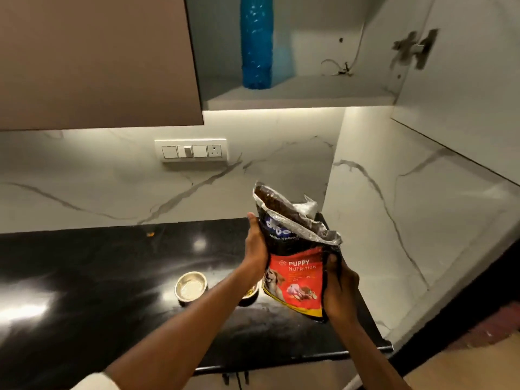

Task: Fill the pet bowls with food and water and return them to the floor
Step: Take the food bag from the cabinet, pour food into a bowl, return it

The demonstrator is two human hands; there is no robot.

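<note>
An open bag of puppy food (pixel 295 260), black and red with a foil lining, is held upright above the black counter (pixel 98 277). My left hand (pixel 256 246) grips its upper left edge and my right hand (pixel 339 288) grips its lower right side. Brown kibble shows in the bag's open top. A steel bowl (pixel 190 288) with a bare inside sits on the counter to the left of my left forearm. A second bowl (pixel 249 295) holding some food sits mostly hidden behind that forearm and the bag.
A blue plastic bottle (pixel 256 43) stands on the open cabinet shelf (pixel 295 97) above. A switch panel (pixel 191 150) is on the marble back wall. A marble side wall (pixel 394 220) closes the counter on the right. The cabinet door (pixel 464 80) hangs open at upper right.
</note>
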